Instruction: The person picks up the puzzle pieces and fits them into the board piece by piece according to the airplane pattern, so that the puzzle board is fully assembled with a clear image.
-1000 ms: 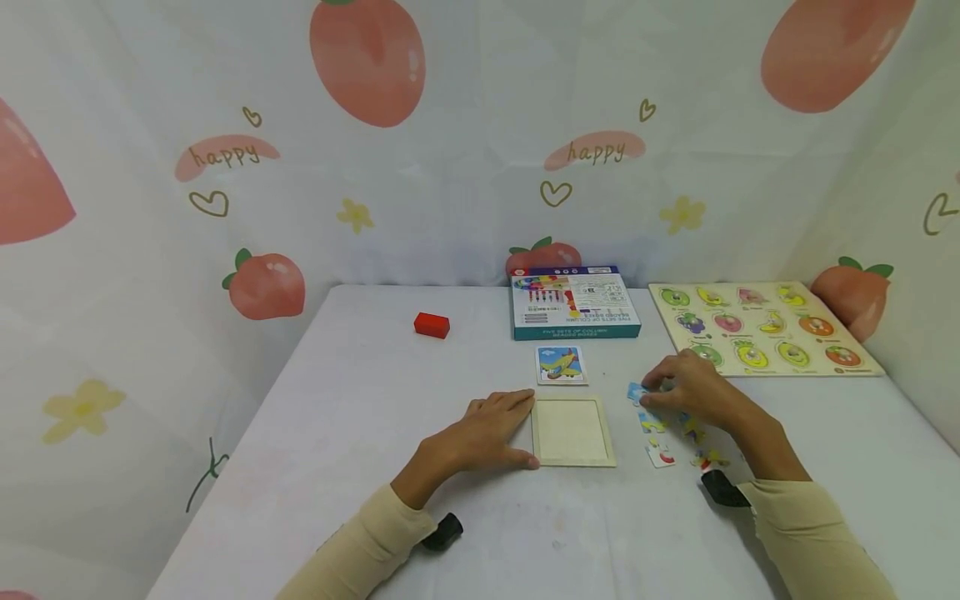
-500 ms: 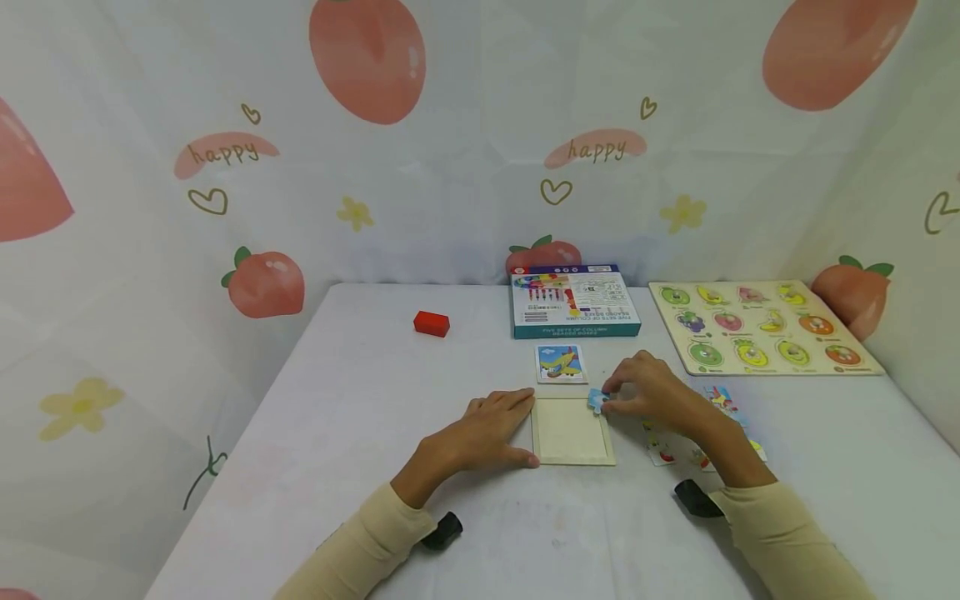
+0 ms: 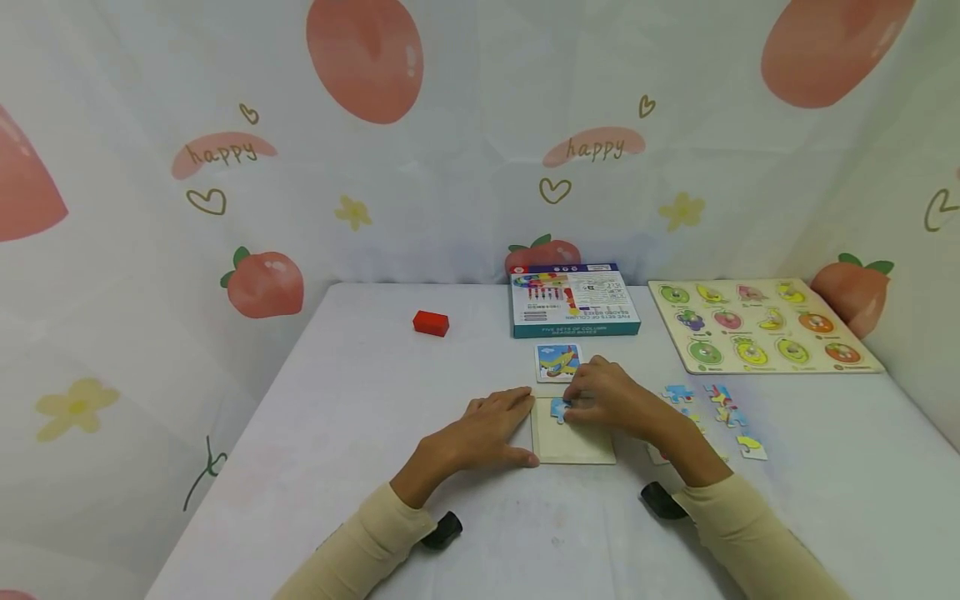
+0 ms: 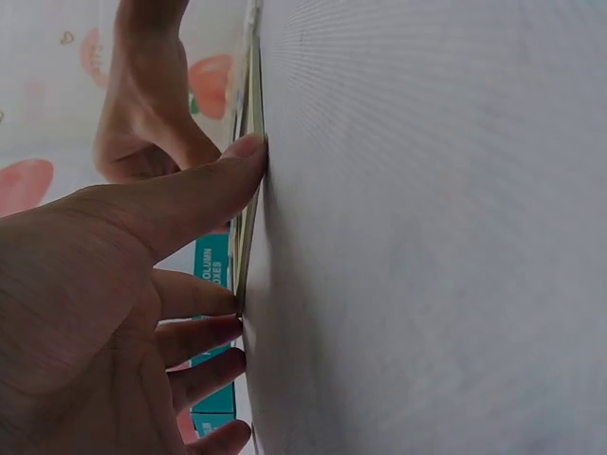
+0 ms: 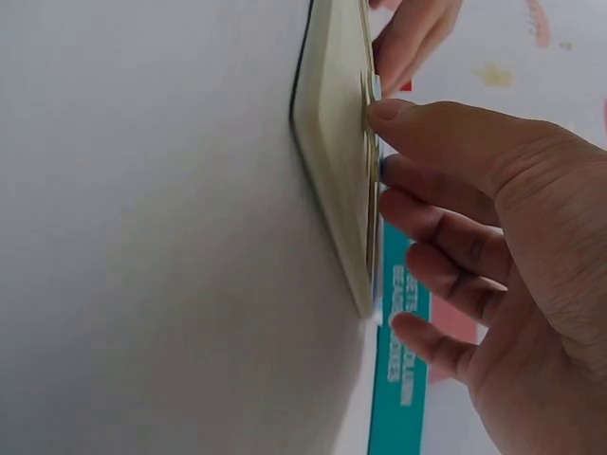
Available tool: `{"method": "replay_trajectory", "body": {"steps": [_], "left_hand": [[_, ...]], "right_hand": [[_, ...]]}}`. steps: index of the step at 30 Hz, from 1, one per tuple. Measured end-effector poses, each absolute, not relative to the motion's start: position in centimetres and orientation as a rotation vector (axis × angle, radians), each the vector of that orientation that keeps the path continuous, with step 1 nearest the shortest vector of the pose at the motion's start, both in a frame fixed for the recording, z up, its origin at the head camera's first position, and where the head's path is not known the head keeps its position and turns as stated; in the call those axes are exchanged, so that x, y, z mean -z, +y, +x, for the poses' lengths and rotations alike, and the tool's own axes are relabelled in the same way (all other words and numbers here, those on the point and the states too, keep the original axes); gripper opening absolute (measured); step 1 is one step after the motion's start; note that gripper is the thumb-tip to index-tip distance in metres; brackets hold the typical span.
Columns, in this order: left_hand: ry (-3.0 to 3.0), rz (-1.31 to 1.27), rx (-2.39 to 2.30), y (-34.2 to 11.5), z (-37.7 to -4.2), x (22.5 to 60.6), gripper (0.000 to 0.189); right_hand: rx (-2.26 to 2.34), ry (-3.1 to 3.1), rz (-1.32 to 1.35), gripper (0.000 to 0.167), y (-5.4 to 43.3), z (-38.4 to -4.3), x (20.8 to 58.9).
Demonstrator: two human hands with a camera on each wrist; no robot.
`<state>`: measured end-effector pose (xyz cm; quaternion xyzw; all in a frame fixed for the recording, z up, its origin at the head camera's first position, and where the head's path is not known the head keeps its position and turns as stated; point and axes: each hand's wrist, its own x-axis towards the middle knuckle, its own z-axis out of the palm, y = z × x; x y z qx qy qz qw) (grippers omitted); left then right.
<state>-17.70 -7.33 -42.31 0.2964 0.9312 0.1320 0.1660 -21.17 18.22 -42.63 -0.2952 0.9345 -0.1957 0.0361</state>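
Note:
A shallow pale wooden puzzle tray (image 3: 573, 450) lies flat on the white table. My left hand (image 3: 480, 432) rests against its left edge, thumb near the front corner and fingers near the back corner; in the left wrist view the thumb (image 4: 213, 194) and fingertips touch the tray's side. Over the tray's upper part, my right hand (image 3: 618, 404) pinches a light-blue jigsaw piece (image 3: 558, 410) between thumb and fingers. The right wrist view shows that piece edge-on, just at the tray's surface. Behind the tray lies a small airplane picture card (image 3: 558, 363), partly covered by the right hand.
Several loose jigsaw pieces (image 3: 727, 408) lie right of the tray, some behind the right forearm. At the back are a teal-edged box (image 3: 576, 304), a fruit puzzle board (image 3: 765, 329) and a red block (image 3: 431, 323). A patterned cloth (image 3: 450, 192) hangs behind the table.
My right hand has picked up the light-blue jigsaw piece from the loose ones and carried it left over the tray. The left hand has stayed at the tray's edge.

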Motion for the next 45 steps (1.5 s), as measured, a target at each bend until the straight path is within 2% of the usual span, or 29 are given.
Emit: {"method": "replay_trajectory", "body": {"steps": [13,29,37,45], "left_hand": [[2.644,0.863,-0.395,-7.5,-17.5,42.0,0.094],[2.654,0.860,-0.393,-7.4,-17.5,41.8,0.095],[2.647,0.879,-0.426,-7.3,-17.5,41.9,0.087],[2.617,1.013,-0.366,-7.1,-17.6,42.1,0.078]], "right_hand": [[0.593,2.879,-1.067,0.017,16.4,-21.2,42.5],[0.608,2.872,-0.965,0.018,16.4,-21.4,42.5],[0.609,2.886,-0.912,0.020,16.6,-21.5,42.7],[0.622,2.874,-0.902,0.021,16.6,-21.5,42.6]]}}
